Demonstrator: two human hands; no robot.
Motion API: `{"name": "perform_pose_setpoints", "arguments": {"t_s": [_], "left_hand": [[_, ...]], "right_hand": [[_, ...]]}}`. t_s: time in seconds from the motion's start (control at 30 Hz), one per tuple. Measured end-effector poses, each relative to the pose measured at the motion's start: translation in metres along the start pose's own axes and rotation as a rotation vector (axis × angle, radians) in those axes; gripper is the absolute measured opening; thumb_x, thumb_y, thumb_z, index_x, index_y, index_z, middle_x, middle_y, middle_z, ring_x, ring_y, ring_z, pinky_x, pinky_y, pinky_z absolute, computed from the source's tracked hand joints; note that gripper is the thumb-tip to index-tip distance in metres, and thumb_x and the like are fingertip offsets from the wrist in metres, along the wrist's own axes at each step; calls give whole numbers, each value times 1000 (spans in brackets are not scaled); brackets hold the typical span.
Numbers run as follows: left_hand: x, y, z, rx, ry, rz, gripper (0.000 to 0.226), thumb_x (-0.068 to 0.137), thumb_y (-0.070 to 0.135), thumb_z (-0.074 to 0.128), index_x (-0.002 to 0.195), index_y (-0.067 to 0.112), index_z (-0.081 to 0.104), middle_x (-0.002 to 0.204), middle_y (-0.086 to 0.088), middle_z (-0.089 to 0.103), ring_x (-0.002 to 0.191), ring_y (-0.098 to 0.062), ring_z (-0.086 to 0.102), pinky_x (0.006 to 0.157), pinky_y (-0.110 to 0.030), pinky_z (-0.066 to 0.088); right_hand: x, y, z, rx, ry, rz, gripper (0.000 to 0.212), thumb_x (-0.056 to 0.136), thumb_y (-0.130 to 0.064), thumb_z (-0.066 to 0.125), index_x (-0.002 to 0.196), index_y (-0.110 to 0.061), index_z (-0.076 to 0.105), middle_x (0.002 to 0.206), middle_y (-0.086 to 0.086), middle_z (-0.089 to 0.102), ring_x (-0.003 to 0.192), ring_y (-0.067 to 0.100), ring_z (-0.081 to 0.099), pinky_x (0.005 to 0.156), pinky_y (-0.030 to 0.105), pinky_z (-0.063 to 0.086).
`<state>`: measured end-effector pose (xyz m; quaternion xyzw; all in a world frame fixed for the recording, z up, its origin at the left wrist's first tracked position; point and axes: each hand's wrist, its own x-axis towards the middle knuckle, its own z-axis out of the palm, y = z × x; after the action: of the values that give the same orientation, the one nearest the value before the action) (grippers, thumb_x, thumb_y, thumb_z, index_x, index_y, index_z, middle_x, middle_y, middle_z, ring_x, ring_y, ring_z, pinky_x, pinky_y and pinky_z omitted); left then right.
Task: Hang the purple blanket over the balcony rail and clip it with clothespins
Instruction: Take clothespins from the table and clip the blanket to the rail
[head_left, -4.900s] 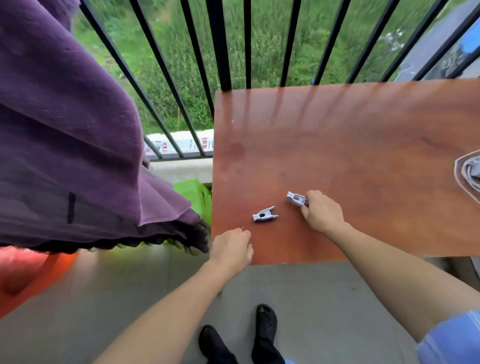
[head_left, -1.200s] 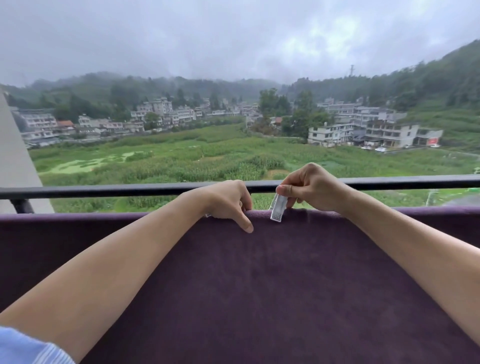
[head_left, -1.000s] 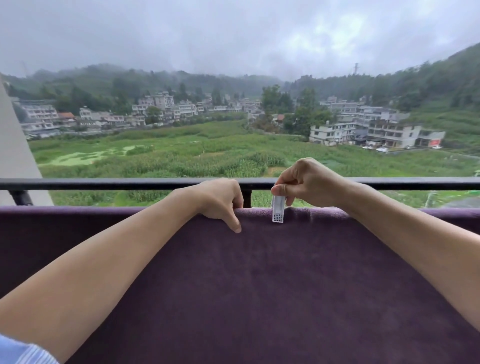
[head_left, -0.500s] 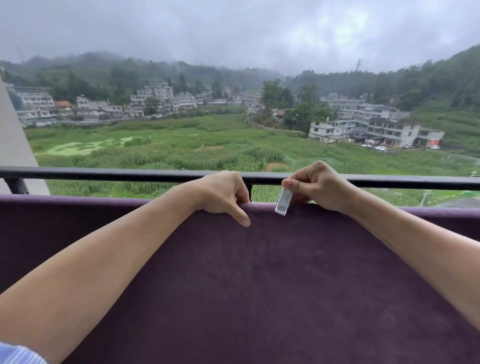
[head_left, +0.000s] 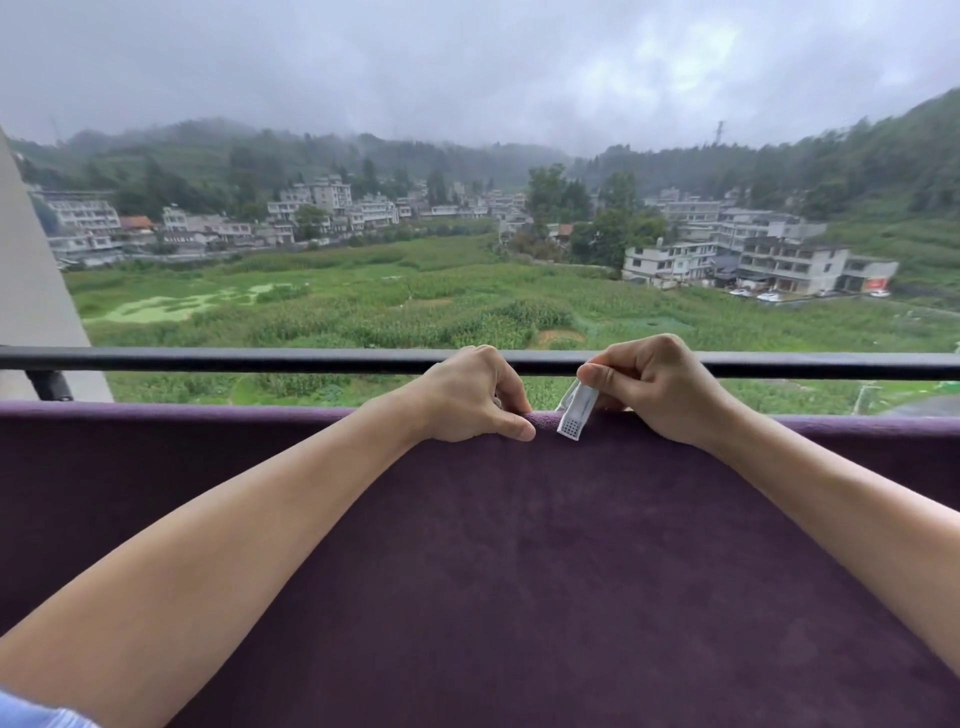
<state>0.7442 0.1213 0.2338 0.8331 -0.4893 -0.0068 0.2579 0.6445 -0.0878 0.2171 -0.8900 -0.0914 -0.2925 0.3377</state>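
Though still aslant, clothespin (head_left: 574, 417) lower

Single head-worn wide-angle view, roughly level, facing outward over the balcony rail (head_left: 208, 359), very near the purple blanket (head_left: 519, 571) that fills the lower half of frame.

The purple blanket (head_left: 519, 571) hangs flat, its folded top edge running level below the black rail (head_left: 260, 359). A pale clothespin (head_left: 575, 413), tilted with its gridded tip down, touches that edge, pinched by the right hand (head_left: 654, 389).
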Motion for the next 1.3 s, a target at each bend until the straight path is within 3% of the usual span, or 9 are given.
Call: {"name": "perform_pose_setpoints", "arguments": {"t_s": [0.1,0.33,0.5,0.63,0.87,1.03,1.13,1.2,1.3], "left_hand": [[0,0,1,10,20,-5,16,71,32,82,83,21,78,75,-1,72,72,-14,64,66,-26,49],[-8,6,13,67,199,12,11,78,30,76,74,20,76,56,15,54,52,3,47,57,-20,34],[-14,11,24,168,306,58,9,84,25,69,78,19,70,55,17,45,56,-2,45,62,-25,37],[-16,11,28,258,326,73,9,89,24,62,87,15,65,57,18,40,62,-10,45,64,-26,34],[-8,2,27,17,409,7,8,89,21,63,82,16,64,75,-4,67,48,-4,42,57,-29,44],[-10,5,28,-149,441,-10,11,90,16,63,80,12,65,68,0,61,44,-1,40,50,-15,38],[-10,6,27,-231,450,-32,13,90,15,62,78,13,65,62,7,56,44,-1,40,46,-13,37],[-11,7,25,-279,437,-46,14,91,13,61,78,11,64,52,10,50,35,0,38,38,-10,31],[-14,7,22,-284,409,-52,12,91,12,62,80,8,64,48,9,44,30,-1,34,32,-9,27]], "right_hand": [[-5,-15,0,-238,-7,-171,15,89,-29,66,87,-17,77,71,-9,73,64,2,67,58,17,49],[-3,-6,1,-54,18,-35,15,89,-25,66,88,-15,77,74,-2,75,67,16,71,65,42,59],[-6,0,-6,149,61,81,11,90,-16,63,88,-15,74,76,2,76,68,16,73,64,29,60],[-6,1,-12,139,87,79,11,91,-17,64,90,-14,74,77,5,76,71,18,74,62,26,59],[-3,-8,12,-49,69,-41,14,89,-22,68,86,-13,77,69,-5,72,59,3,64,60,24,52],[-4,-14,13,-53,37,-76,13,90,-23,67,87,-14,77,64,-12,67,56,-2,61,59,12,45],[2,-12,21,107,28,58,13,91,-28,66,88,-18,75,73,-2,73,64,5,65,67,27,54],[5,-11,25,174,-25,105,15,89,-35,67,90,-22,73,73,0,71,65,8,60,67,34,51],[1,-9,23,205,-146,96,24,83,-30,75,104,-22,68,75,-3,68,64,5,54,62,22,43]]}}
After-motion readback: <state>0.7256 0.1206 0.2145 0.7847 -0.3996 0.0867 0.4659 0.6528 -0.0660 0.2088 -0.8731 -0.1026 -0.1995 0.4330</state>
